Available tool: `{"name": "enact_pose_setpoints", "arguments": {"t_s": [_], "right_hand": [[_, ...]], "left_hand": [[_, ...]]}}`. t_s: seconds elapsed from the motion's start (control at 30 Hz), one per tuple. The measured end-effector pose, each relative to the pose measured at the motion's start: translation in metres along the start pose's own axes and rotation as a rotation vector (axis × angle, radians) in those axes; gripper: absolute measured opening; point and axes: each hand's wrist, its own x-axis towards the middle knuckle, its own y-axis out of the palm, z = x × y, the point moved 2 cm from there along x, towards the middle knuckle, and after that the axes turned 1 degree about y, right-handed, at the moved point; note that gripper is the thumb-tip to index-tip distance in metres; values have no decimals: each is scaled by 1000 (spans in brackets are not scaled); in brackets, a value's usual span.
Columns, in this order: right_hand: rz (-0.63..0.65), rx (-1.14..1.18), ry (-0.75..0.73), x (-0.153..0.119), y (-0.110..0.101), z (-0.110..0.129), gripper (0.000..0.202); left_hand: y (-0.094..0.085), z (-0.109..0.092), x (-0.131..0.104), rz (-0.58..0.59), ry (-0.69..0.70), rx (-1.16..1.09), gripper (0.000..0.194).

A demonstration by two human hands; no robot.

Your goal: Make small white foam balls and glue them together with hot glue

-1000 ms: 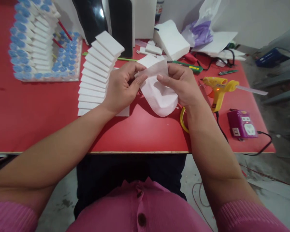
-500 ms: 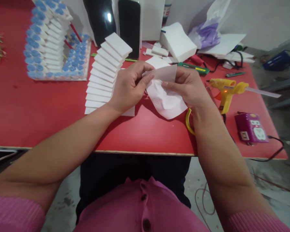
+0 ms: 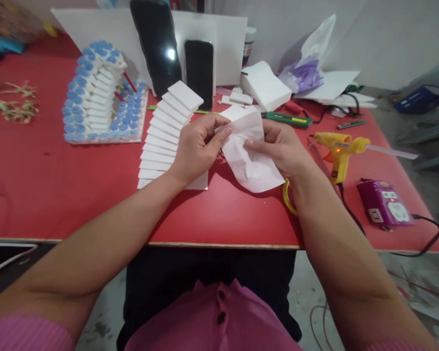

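Note:
A thin white tissue (image 3: 254,163) is stretched between my two hands over the red table. My left hand (image 3: 199,148) pinches its upper left corner, thumb against the fingers. On the other side my right hand (image 3: 281,146) grips the tissue's right edge, thumb in front and fingers behind. Just left of and partly behind my left hand stands a fanned row of white steps (image 3: 161,136), like a small curved staircase. A yellow ring (image 3: 287,197), perhaps a tape roll, lies partly hidden by my right wrist.
At the left stands a model (image 3: 78,100) covered in blue and white rolled pieces. Two phones (image 3: 199,73) lean at the back. To the right lie a green cutter (image 3: 289,119), a yellow glue gun (image 3: 338,146) with its light on, and a purple power adapter (image 3: 386,204). Cords trail nearby.
The tissue's top flap, upright and smooth before, now lies more spread and crumpled. Both hands keep their grip. The view has tilted up, showing more of the table's back.

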Motion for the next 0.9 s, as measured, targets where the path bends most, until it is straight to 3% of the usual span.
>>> {"name": "enact_pose_setpoints", "arguments": {"t_s": [0.2, 0.47, 0.7, 0.9], "right_hand": [[76, 62, 11, 3, -7, -7, 44], [25, 55, -4, 5, -5, -7, 43], [53, 60, 47, 6, -5, -10, 43], [54, 191, 26, 10, -10, -15, 46]], "left_hand": [[-1, 1, 0, -1, -27, -49, 14], [-3, -1, 4, 44, -177, -195, 10], [-4, 0, 6, -14, -294, -268, 13], [-5, 4, 8, 22, -358, -347, 17]]}}
